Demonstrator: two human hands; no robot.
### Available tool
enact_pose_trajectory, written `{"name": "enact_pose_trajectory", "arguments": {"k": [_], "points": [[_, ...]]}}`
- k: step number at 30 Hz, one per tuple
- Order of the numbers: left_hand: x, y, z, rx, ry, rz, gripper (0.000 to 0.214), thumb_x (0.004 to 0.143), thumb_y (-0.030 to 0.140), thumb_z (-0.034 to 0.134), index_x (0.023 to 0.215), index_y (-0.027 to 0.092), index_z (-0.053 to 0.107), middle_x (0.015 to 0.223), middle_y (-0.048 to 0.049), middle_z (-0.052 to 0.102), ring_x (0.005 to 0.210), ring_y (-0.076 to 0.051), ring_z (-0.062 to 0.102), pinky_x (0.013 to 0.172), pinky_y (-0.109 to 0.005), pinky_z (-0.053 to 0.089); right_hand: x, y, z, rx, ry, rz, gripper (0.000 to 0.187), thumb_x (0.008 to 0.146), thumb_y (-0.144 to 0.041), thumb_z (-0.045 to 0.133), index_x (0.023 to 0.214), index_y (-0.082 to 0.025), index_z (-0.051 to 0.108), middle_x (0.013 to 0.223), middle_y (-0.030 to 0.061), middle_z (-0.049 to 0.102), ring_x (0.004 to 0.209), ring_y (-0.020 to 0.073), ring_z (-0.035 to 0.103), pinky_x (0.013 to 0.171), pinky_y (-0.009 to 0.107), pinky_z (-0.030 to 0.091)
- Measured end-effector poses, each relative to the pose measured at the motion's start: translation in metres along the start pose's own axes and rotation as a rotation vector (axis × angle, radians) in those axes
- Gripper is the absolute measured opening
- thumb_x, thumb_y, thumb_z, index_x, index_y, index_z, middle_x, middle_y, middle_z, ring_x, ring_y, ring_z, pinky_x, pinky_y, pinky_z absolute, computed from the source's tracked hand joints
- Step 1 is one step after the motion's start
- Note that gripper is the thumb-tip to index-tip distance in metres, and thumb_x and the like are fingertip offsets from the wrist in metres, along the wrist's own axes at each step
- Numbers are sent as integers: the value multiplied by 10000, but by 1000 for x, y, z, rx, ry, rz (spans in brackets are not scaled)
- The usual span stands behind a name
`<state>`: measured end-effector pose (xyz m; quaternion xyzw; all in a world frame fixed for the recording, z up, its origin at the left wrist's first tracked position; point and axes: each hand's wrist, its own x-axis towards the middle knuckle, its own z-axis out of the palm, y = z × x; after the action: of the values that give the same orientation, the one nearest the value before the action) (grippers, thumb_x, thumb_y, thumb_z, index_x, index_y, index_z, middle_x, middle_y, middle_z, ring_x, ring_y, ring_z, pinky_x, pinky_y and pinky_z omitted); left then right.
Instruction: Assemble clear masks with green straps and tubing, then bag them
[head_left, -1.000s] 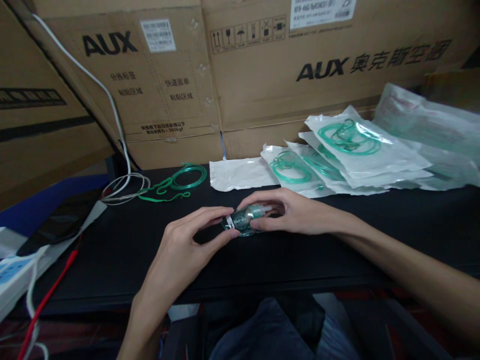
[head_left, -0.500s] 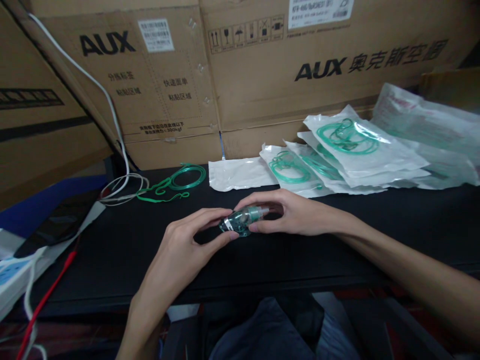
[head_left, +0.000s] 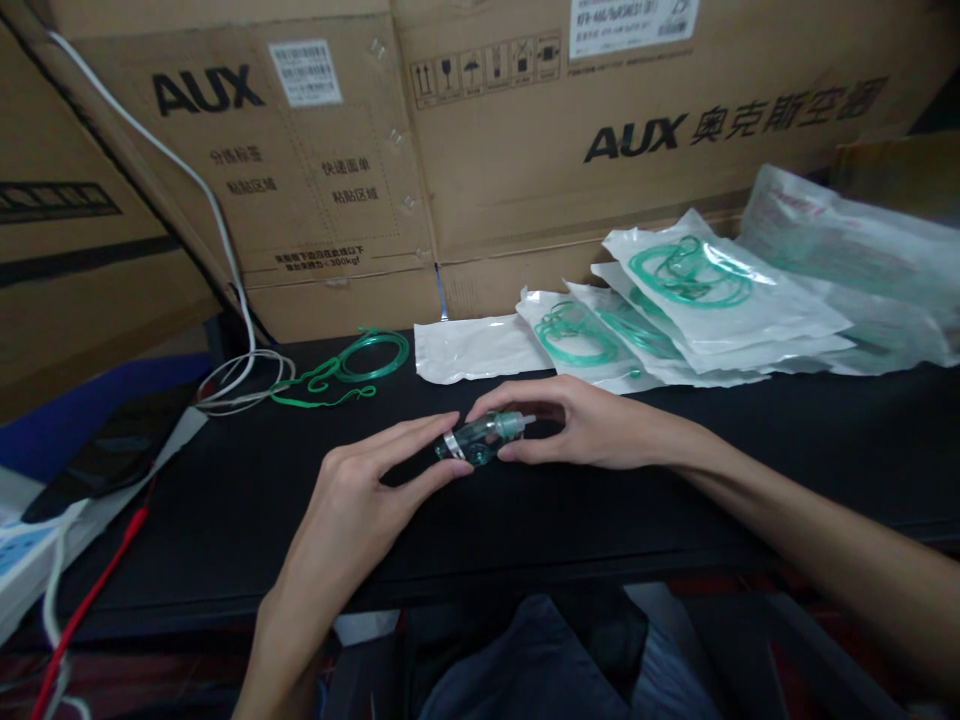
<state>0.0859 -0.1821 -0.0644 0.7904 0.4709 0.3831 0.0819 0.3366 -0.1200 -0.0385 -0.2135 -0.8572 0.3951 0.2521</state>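
Note:
Between my two hands, a small see-through green oxygen mask [head_left: 478,440] lies on its side above the black table. A metal nose strip [head_left: 453,445] crosses its left end. At its right end a pale green connector [head_left: 511,425] ends in a narrow nozzle. My left hand [head_left: 367,480] pinches the left end between thumb and fingers, by the metal strip. My right hand [head_left: 592,425] holds the other end, thumb below and fingers above, curved around the connector. Part of the mask's edge is hidden by fingertips.
A coil of green tubing [head_left: 375,358] and a green strap [head_left: 322,385] lie behind my left hand. White packets with green tubing [head_left: 686,275] pile up at the back right, beside a flat white pouch [head_left: 480,348]. Large cardboard boxes [head_left: 502,190] stand behind. Cables and a power strip [head_left: 30,550] are left.
The mask has turned slightly between my fingers, so its metal strip and connector face differently. Both hands keep their grip in nearly the same place.

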Motion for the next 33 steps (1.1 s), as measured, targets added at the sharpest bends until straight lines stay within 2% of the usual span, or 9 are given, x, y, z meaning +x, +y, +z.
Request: {"name": "enact_pose_trajectory", "arguments": {"k": [5, 7, 10, 13, 16, 20, 23, 26, 33], "points": [[1, 2, 0, -63, -20, -26, 323, 936, 456, 669, 1204, 299, 760, 1221, 8, 766, 1119, -239, 733, 1054, -381, 565, 0, -2, 0, -51, 17, -10, 362, 884, -172, 700, 1244, -188, 657, 1172, 33, 721, 1097, 192, 662, 971, 322, 502], [2, 3, 0, -103, -9, -67, 306, 927, 444, 683, 1180, 292, 765, 1213, -1, 769, 1103, -229, 735, 1001, -350, 593, 0, -3, 0, -70, 19, -6, 369, 881, -170, 704, 1246, -189, 656, 1174, 33, 721, 1099, 196, 660, 978, 325, 495], [2, 6, -2, -191, 57, -210, 326, 858, 481, 748, 1073, 237, 760, 1062, -27, 789, 915, -206, 761, 749, -265, 643, 0, -6, 2, -38, 49, 5, 363, 876, -170, 701, 1235, -203, 655, 1198, 32, 720, 1096, 198, 668, 957, 317, 505], [1, 12, -5, -227, 71, -343, 341, 831, 533, 747, 853, 192, 745, 749, -1, 728, 597, -136, 675, 511, -185, 544, -2, -13, 7, -23, 113, -21, 347, 869, -150, 693, 1209, -215, 658, 1214, 32, 716, 1112, 196, 666, 946, 299, 507], [0, 23, -4, -303, 36, -390, 352, 849, 526, 715, 766, 186, 759, 598, 24, 641, 459, -91, 559, 422, -163, 442, -7, -21, 17, -89, 185, -33, 349, 858, -108, 679, 1188, -220, 652, 1164, 28, 722, 1074, 184, 668, 935, 282, 502], [-2, 41, 8, -526, 131, -414, 255, 842, 421, 720, 794, 181, 794, 651, -2, 719, 553, -125, 653, 523, -170, 531, -16, -29, 41, -146, 370, -54, 403, 841, -57, 648, 1202, -231, 620, 1155, 31, 715, 1062, 177, 668, 950, 283, 503], [-5, 49, 18, -618, 188, -424, 214, 843, 369, 714, 808, 181, 810, 740, -23, 777, 698, -161, 732, 645, -179, 583, -20, -31, 60, -135, 486, -74, 349, 878, -141, 699, 1207, -229, 625, 1165, 38, 712, 1065, 174, 675, 945, 273, 516], [-9, 50, 23, -623, 185, -421, 227, 860, 370, 702, 795, 184, 814, 736, -21, 780, 689, -156, 727, 622, -164, 569, -23, -29, 75, -128, 583, -81, 263, 902, -190, 720, 1154, -220, 653, 1101, 36, 723, 1015, 161, 688, 911, 249, 530], [-15, 50, 26, -623, 163, -396, 231, 855, 331, 699, 696, 180, 771, 668, -6, 727, 645, -133, 673, 599, -152, 532, -28, -25, 88, -157, 700, -116, 241, 879, -79, 687, 1082, -208, 663, 1050, 35, 733, 974, 133, 704, 885, 187, 530]]}}
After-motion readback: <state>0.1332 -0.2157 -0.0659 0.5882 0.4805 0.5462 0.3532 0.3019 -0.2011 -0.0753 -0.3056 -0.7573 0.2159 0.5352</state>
